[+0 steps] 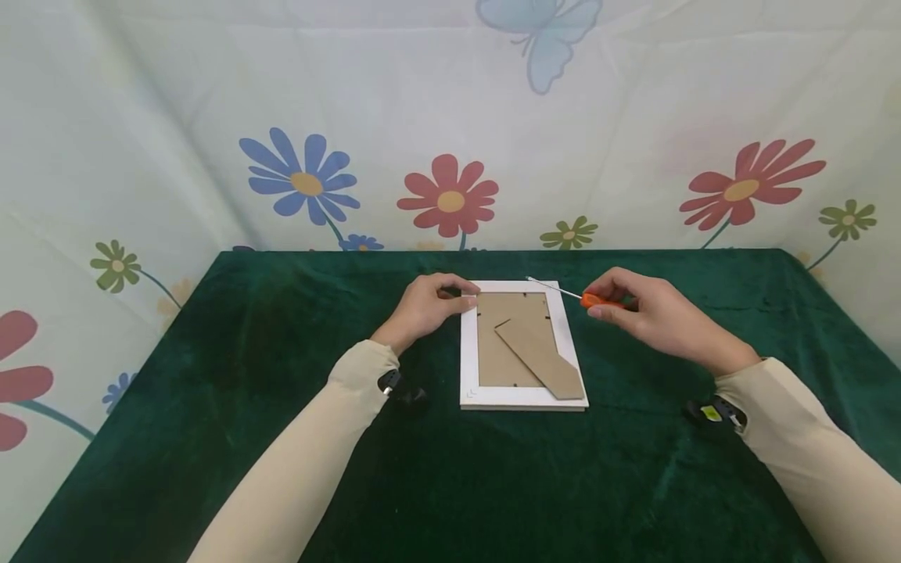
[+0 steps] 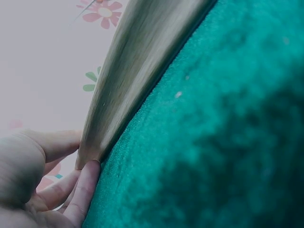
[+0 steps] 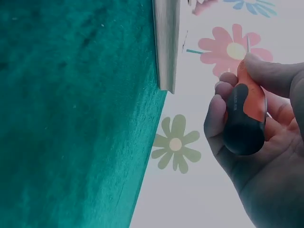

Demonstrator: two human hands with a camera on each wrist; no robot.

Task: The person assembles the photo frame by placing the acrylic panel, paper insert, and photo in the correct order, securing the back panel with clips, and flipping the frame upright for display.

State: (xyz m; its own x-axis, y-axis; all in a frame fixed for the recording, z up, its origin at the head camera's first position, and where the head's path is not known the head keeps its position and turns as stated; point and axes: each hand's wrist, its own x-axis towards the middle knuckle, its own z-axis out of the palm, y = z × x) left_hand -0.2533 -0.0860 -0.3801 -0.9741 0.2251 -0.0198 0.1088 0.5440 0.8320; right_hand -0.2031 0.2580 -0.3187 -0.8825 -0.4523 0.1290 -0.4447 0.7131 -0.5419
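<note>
A white picture frame lies face down on the green cloth, its brown backing board and slanted stand leg facing up. Small dark tabs sit along the board's edges. My left hand grips the frame at its far left corner; the left wrist view has thumb and fingers of that hand about the wood-grained side. In my right hand is a screwdriver with an orange and black handle. Its thin metal shaft points left, over the frame's far edge.
Dark green velvety cloth covers the table. Behind and at the sides hangs a white curtain printed with flowers and a butterfly. Each wrist wears a dark strap with a small device.
</note>
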